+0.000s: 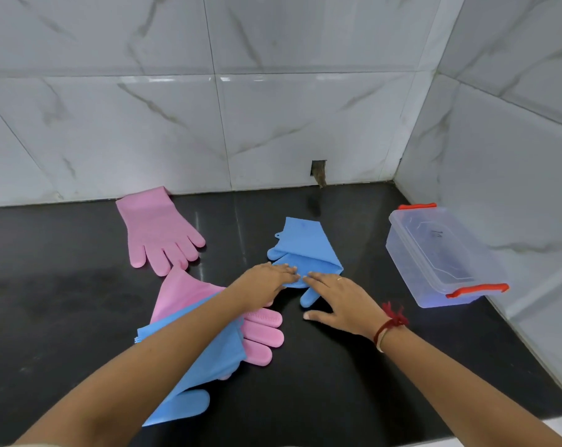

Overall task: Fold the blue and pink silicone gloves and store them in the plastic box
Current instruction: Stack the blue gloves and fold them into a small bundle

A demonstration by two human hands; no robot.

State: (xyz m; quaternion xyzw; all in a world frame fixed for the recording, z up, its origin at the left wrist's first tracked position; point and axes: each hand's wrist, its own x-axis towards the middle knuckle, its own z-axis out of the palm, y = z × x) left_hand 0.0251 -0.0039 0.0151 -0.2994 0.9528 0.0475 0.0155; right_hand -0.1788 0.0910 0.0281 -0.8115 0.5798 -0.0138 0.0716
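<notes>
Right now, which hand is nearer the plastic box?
The right hand. It rests flat on the blue glove just left of the plastic box, with bare counter between them. The left hand presses the same glove farther left.

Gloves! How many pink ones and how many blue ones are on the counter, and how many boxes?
Pink gloves: 2, one flat by the wall, one under the left arm.
Blue gloves: 2, one being folded under both hands, one lying over the near pink glove.
Plastic box: 1, lid on.
Total: 5 things.
</notes>
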